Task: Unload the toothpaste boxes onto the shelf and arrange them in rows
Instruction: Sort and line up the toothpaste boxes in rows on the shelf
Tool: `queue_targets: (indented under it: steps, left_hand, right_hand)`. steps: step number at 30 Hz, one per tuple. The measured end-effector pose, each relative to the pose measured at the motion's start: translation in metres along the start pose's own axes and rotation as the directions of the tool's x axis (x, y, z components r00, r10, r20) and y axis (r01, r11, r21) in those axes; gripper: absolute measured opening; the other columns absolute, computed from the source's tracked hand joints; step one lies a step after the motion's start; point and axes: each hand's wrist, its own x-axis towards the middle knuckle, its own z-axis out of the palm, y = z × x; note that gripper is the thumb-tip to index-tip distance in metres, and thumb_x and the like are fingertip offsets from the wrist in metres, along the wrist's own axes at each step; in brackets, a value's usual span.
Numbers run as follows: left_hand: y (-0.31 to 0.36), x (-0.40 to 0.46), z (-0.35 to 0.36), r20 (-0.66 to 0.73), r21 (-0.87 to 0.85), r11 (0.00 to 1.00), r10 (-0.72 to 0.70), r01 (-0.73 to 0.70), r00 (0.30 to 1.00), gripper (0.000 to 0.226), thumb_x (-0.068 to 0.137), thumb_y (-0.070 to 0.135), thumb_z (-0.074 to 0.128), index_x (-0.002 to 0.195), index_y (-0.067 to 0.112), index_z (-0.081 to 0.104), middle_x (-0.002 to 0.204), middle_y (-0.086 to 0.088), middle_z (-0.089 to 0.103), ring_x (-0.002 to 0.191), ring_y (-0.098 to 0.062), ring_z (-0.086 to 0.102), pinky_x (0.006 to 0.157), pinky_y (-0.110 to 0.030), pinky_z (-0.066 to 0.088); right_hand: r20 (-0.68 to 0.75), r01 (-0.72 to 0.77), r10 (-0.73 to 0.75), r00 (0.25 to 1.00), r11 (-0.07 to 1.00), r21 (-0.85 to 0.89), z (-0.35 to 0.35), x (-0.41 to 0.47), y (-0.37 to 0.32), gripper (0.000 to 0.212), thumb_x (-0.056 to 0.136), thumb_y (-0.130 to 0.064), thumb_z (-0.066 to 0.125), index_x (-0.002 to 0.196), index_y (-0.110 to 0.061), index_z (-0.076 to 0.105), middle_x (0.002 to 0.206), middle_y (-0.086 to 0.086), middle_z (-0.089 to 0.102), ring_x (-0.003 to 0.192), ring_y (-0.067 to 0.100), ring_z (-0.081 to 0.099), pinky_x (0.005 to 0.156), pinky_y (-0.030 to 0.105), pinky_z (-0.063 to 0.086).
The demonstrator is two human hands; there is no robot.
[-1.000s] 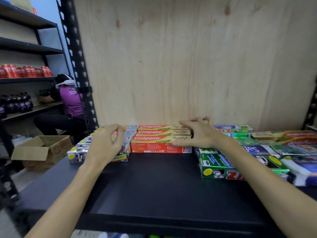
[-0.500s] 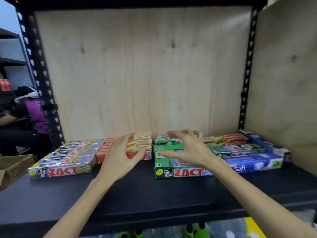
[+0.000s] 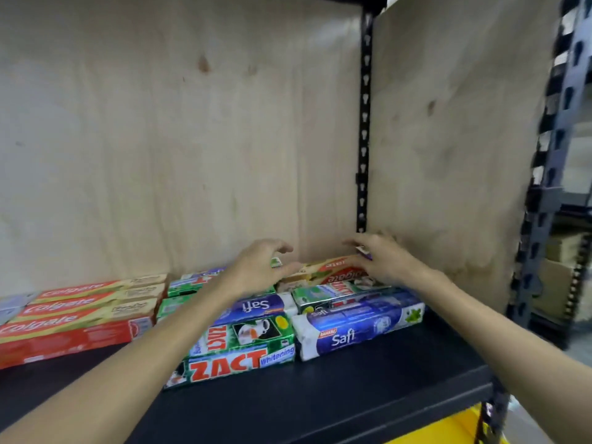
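Toothpaste boxes lie flat in rows on the black shelf (image 3: pixel 368 398). At the left is a stack of red Colgate boxes (image 3: pixel 80 318). In the middle sit green ZACT boxes (image 3: pixel 237 360) with a blue Safi box on top. To the right are blue Safi boxes (image 3: pixel 358 328) and, behind them, a red and beige Colgate box (image 3: pixel 326 274) turned the other way. My left hand (image 3: pixel 256 270) hovers over the back middle boxes, fingers spread. My right hand (image 3: pixel 381 261) reaches over the back right boxes, fingertips at a small box end near the corner.
A plywood back panel (image 3: pixel 192 139) and plywood side panel (image 3: pixel 448 139) close the bay, with a black perforated upright (image 3: pixel 363 123) between them. Another metal rack (image 3: pixel 551 155) stands to the right. Something yellow (image 3: pixel 448 431) shows below the shelf.
The view has swung right. Both hands have moved right along the rows, from the Colgate and ZACT stacks to the back right boxes near the corner.
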Motion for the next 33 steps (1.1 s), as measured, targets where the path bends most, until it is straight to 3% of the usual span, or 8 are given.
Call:
queue_targets:
  steps: [3,7,12,16,20,23,26,33]
  left_hand:
    - [-0.005,0.025,0.016,0.152,-0.026,1.000,-0.011,0.016,0.988,0.065,0.087,0.054,0.069,0.139,0.016,0.055,0.129,0.001,0.065,0.116,-0.014,0.062,0.103,-0.033,0.047]
    - [-0.016,0.037,0.030,0.218,-0.060,0.994,-0.072,0.087,0.973,0.070,0.081,0.046,0.078,0.141,0.021,0.051,0.129,0.006,0.065,0.118,-0.013,0.059,0.099,-0.027,0.044]
    - [-0.023,0.039,0.036,0.100,-0.114,0.989,-0.079,0.090,0.992,0.054,0.084,0.043,0.077,0.129,0.025,0.054,0.112,0.017,0.064,0.113,-0.007,0.057,0.093,-0.023,0.041]
    - [-0.020,0.034,0.032,-0.081,-0.369,0.929,-0.055,0.022,0.995,0.045,0.090,0.039,0.071,0.127,0.027,0.049,0.123,0.011,0.061,0.116,-0.006,0.058,0.103,-0.029,0.047]
    - [-0.005,0.015,0.012,-0.194,-0.443,0.895,-0.036,-0.054,0.980,0.044,0.093,0.031,0.070,0.129,0.024,0.047,0.122,0.007,0.060,0.112,0.006,0.057,0.090,-0.008,0.044]
    - [-0.002,-0.015,-0.014,-0.236,-0.415,0.906,-0.023,-0.080,0.971,0.045,0.092,0.033,0.070,0.130,0.024,0.049,0.120,0.006,0.061,0.115,0.003,0.057,0.093,-0.021,0.050]
    - [-0.008,-0.071,-0.045,-0.245,-0.317,0.947,-0.031,-0.050,0.969,0.045,0.090,0.048,0.068,0.129,0.036,0.049,0.124,0.010,0.059,0.125,-0.002,0.051,0.098,-0.029,0.051]
    - [-0.028,-0.248,-0.085,-0.263,-0.185,0.979,-0.133,0.085,0.956,0.046,0.086,0.065,0.060,0.126,0.045,0.051,0.123,0.028,0.058,0.132,-0.011,0.046,0.110,-0.047,0.040]
  right_hand:
    - [0.158,-0.041,0.051,0.986,0.997,-0.066,0.010,0.026,0.013,0.054,0.096,-0.050,0.060,0.147,-0.041,0.045,0.151,0.008,0.046,0.144,0.030,0.024,0.115,0.043,0.019]
    - [0.290,-0.063,0.104,0.951,0.987,-0.147,0.029,0.048,0.030,0.066,0.086,-0.068,0.054,0.146,-0.055,0.031,0.156,0.005,0.037,0.145,0.036,0.017,0.115,0.061,0.014]
    - [0.182,-0.004,0.026,0.983,0.993,-0.118,0.032,0.048,0.036,0.050,0.094,-0.054,0.058,0.142,-0.047,0.046,0.141,0.002,0.049,0.140,0.028,0.024,0.111,0.050,0.014]
    - [0.014,-0.011,0.011,1.000,1.000,-0.009,0.019,0.038,0.030,0.047,0.096,-0.049,0.057,0.142,-0.045,0.046,0.135,-0.004,0.050,0.134,0.021,0.029,0.107,0.043,0.019]
    - [-0.079,0.014,-0.004,0.997,0.993,0.120,0.003,0.025,0.016,0.050,0.095,-0.047,0.060,0.143,-0.046,0.045,0.134,-0.009,0.049,0.133,0.016,0.029,0.108,0.040,0.025]
    - [-0.102,0.107,-0.087,0.991,0.972,0.207,-0.009,0.008,-0.008,0.052,0.092,-0.049,0.064,0.141,-0.039,0.048,0.132,-0.010,0.060,0.135,0.018,0.041,0.116,0.046,0.026]
    - [-0.122,0.184,-0.160,0.980,0.957,0.226,-0.013,-0.022,-0.053,0.055,0.090,-0.052,0.065,0.140,-0.035,0.050,0.124,-0.016,0.065,0.125,0.008,0.053,0.113,0.040,0.022]
    - [-0.030,0.344,-0.348,0.937,0.904,0.255,0.017,-0.109,-0.161,0.063,0.087,-0.072,0.053,0.139,-0.038,0.048,0.125,-0.018,0.063,0.119,0.005,0.048,0.102,0.032,0.025]
